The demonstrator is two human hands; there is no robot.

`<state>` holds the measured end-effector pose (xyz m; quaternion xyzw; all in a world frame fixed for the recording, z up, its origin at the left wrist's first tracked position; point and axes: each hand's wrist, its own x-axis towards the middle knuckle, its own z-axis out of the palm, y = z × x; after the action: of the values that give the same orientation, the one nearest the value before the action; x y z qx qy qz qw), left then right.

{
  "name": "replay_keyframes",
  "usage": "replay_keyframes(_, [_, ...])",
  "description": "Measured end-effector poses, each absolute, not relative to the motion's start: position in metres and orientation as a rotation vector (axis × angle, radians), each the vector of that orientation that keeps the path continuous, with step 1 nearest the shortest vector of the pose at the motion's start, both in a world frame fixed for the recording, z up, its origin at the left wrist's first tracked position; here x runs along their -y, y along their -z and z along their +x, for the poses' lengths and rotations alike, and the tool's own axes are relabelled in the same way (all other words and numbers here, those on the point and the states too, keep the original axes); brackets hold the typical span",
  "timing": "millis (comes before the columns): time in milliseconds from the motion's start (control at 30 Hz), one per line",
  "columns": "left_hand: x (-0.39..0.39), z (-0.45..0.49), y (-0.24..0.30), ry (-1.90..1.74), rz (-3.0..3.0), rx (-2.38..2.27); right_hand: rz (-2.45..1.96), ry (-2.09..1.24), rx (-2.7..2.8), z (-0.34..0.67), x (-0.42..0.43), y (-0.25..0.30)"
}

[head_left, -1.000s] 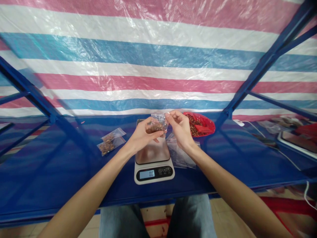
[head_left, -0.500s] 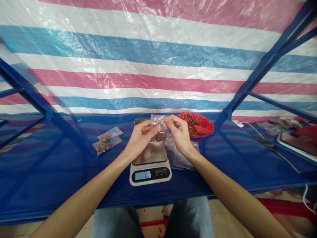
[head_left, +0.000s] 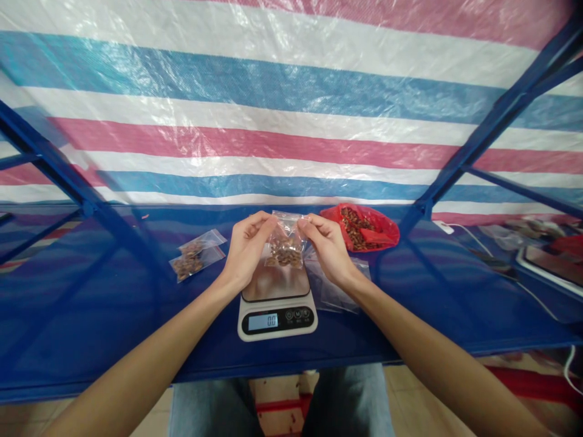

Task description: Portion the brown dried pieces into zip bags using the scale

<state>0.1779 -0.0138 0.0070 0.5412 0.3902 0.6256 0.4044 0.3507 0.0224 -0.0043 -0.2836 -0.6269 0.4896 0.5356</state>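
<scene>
You're holding a small clear plastic bag [head_left: 286, 226] upright by its top edge, between your left hand [head_left: 248, 246] and right hand [head_left: 328, 249]. Brown pieces [head_left: 285, 255] sit bunched in its lower end, over the kitchen scale [head_left: 276, 318].

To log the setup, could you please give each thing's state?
Left hand, pinching the bag's top
Right hand, pinching the bag's top
Clear plastic bag, raised, brown pieces inside
Digital scale, display reading 0.0
Red bag, open, holding brown pieces
Two small bags, filled, lying flat
Clear bags, lying flat, looking empty
</scene>
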Motion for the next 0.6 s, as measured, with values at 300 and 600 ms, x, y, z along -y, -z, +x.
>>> replay_keyframes(300, [0.0134, 0.1769, -0.0074, -1.653, 1.337, -0.988, -0.639, -1.209, 1.486, 0.3500, -0.0215, 0.0011])
replay_keyframes(600, [0.0132, 0.1763, -0.0077, -1.641, 1.390, -1.008, -0.631, -1.204, 1.438, 0.3491, -0.0194, 0.0030])
